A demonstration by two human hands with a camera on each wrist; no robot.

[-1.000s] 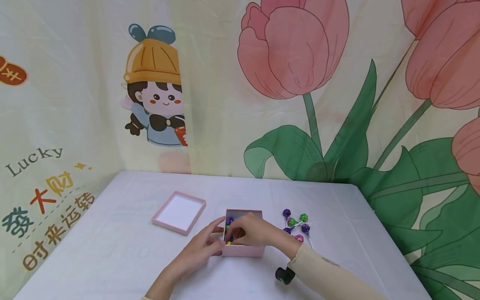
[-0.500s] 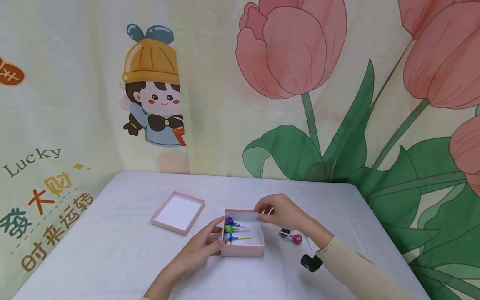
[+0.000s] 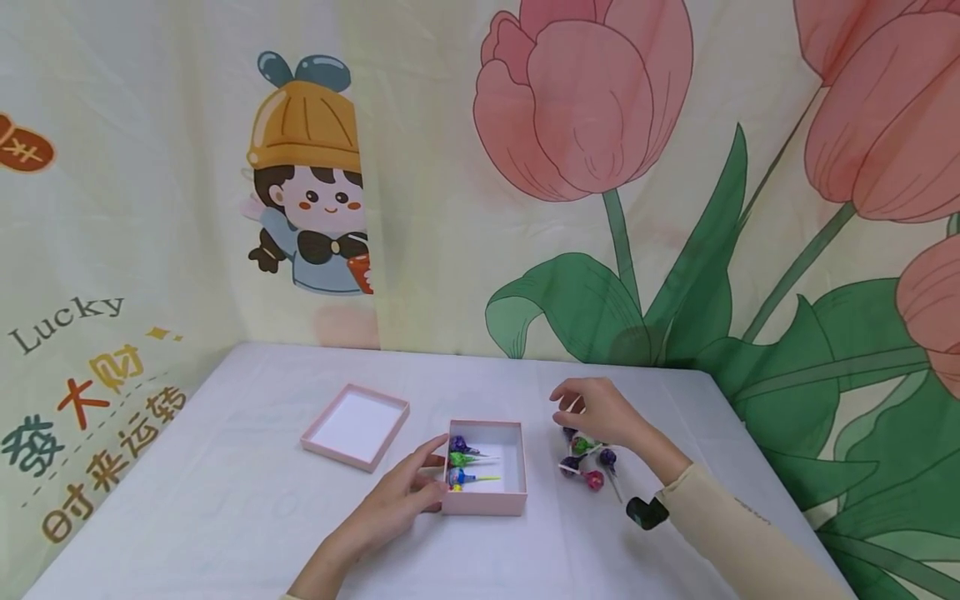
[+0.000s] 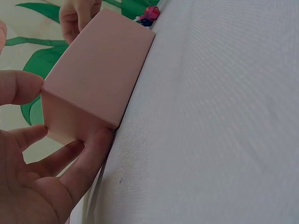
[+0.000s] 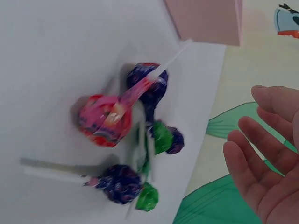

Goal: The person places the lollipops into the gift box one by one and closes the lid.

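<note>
My left hand (image 3: 401, 492) rests against the left side of a pink open-topped box (image 3: 486, 503). In the left wrist view its thumb (image 4: 23, 87) touches the upper near corner, and the other fingers (image 4: 91, 161) meet the side wall. Inside the box lie several lollipops, among them a purple one (image 3: 459, 444), a green one (image 3: 460, 459) and a blue one (image 3: 457, 476). My right hand (image 3: 600, 411) is over a small pile of lollipops, fingers loosely bent and holding nothing. That pile includes a pink lollipop (image 5: 105, 120), purple ones (image 5: 122, 184) and green ones (image 5: 147, 197).
The pink-edged box lid (image 3: 356, 427) lies inside-up at the back left of the white table (image 3: 247, 500). A black wrist camera (image 3: 647, 512) hangs at the right sleeve. Printed cloth (image 3: 435, 208) hangs behind the table.
My right hand has come out of the box and moved right, over the loose lollipops. The lollipops inside the box are now uncovered. The left hand has stayed at the box.
</note>
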